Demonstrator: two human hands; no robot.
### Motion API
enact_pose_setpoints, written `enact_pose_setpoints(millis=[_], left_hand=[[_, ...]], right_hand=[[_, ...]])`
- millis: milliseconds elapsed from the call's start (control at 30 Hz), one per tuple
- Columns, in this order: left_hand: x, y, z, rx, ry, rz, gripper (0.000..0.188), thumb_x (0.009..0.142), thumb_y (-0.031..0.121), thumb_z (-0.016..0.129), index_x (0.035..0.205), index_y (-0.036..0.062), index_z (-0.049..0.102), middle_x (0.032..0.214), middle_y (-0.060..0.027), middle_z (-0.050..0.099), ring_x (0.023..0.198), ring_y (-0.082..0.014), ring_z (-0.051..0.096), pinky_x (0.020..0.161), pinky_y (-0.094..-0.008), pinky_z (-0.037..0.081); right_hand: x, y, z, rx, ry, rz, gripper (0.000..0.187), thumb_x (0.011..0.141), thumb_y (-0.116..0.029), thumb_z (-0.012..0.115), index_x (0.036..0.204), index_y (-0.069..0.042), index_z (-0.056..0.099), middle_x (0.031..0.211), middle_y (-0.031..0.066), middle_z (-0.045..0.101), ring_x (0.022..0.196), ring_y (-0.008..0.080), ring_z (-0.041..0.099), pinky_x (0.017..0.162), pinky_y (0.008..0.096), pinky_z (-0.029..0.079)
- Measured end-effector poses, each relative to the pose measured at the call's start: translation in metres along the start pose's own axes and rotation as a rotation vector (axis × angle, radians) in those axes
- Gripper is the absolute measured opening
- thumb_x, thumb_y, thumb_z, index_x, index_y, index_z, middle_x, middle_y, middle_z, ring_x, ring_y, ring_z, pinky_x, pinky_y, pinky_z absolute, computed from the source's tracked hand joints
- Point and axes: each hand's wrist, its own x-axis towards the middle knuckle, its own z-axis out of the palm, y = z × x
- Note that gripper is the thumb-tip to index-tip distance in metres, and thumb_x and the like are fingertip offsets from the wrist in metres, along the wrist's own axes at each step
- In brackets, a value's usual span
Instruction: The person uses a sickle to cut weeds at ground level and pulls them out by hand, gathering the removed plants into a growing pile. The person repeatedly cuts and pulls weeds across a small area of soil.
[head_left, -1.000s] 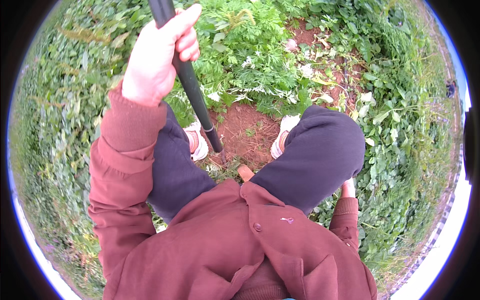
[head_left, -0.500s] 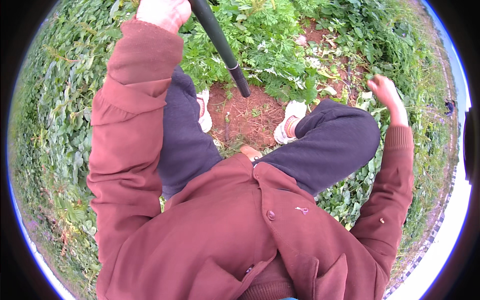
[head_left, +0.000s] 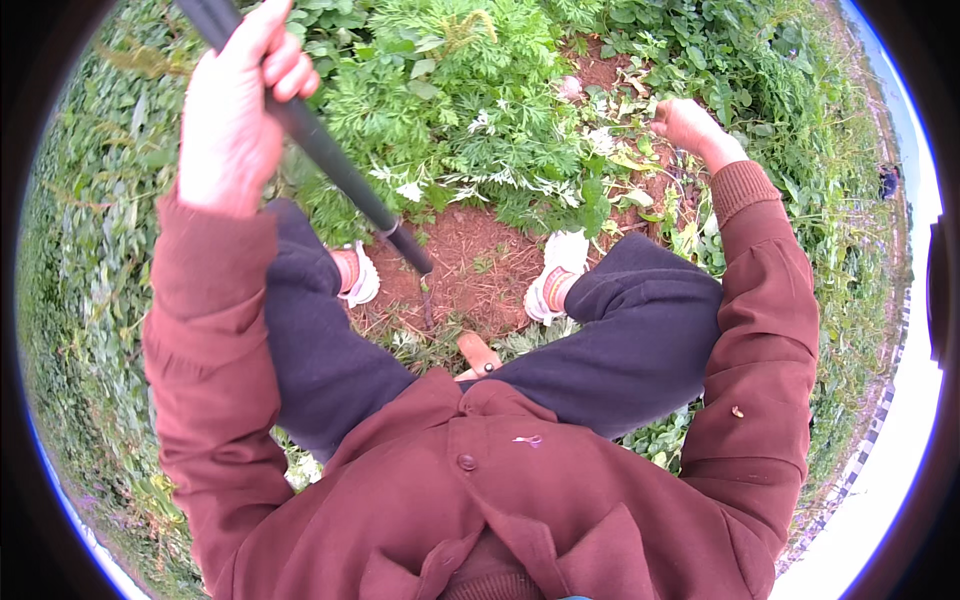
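Left grip (head_left: 235, 110): wrapped around a dark pole (head_left: 345, 175), fingers curled over the shaft. The pole passes through this grip at a slant; its upper end leaves the view above the grip, its lower end points down and to the right, over bare reddish soil (head_left: 485, 255). Just below the tip is a thin dark stem (head_left: 428, 308); contact between the two cannot be told.

Right grip (head_left: 695, 130): fingers bent inward, well apart from the pole, above low leafy growth (head_left: 655, 205). Contents hidden; cannot tell whether it grasps anything.

Between the two grips: a clump of feathery green leaves (head_left: 470, 130). Below the left grip, to its right: one white shoe (head_left: 363, 278). Below the right grip, to its left: the other white shoe (head_left: 545, 295). Lower still, between the grips' sides: an orange-brown piece (head_left: 478, 352) with a dark stud, partly covered by the jacket (head_left: 400, 480).
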Motion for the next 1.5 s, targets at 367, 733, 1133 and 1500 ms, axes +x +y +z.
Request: enact_pose_setpoints(millis=[367,733,1133,1500], left_hand=[[0.034,-0.048,0.017,0.11,0.041,-0.295,0.035,0.098,0.025,0.046,0.066,0.0144,0.036,0.051,0.0065,0.029,0.044,-0.0055,0.025,0.049,-0.0227,0.028],[0.066,-0.084,0.035,0.201,0.149,-0.41,0.033,0.097,0.026,0.048,0.069,0.0137,0.037,0.052,0.006,0.028,0.045,-0.0063,0.026,0.049,-0.0233,0.027],[0.05,-0.085,0.043,0.169,0.164,-0.376,0.029,0.098,0.025,0.047,0.072,0.0135,0.039,0.053,0.0065,0.028,0.044,-0.0053,0.025,0.048,-0.0222,0.027],[0.049,-0.086,0.042,0.171,0.113,-0.398,0.031,0.098,0.026,0.046,0.071,0.0141,0.037,0.053,0.0066,0.028,0.044,-0.0054,0.025,0.048,-0.0222,0.028]], right_hand=[[0.056,0.053,0.163,0.032,-0.217,-0.045,0.09,0.069,-0.033,0.078,0.139,-0.007,0.028,0.136,0.0166,0.04,0.124,0.031,0.043,0.102,0.0401,0.038],[0.063,0.031,0.261,0.045,0.058,-0.096,0.024,0.081,-0.015,0.056,0.103,-0.005,0.055,0.094,0.009,0.061,0.096,0.0267,0.056,0.091,0.0411,0.039],[0.037,0.032,0.248,0.427,-0.184,0.056,0.038,0.089,-0.032,0.05,0.077,0.001,0.063,0.08,0.023,0.064,0.08,0.0383,0.063,0.075,0.0499,0.048],[0.037,-0.047,0.161,0.43,0.14,-0.306,0.018,0.077,-0.022,0.056,0.076,-0.005,0.062,0.067,0.0141,0.062,0.065,0.0321,0.063,0.06,0.0431,0.051]])
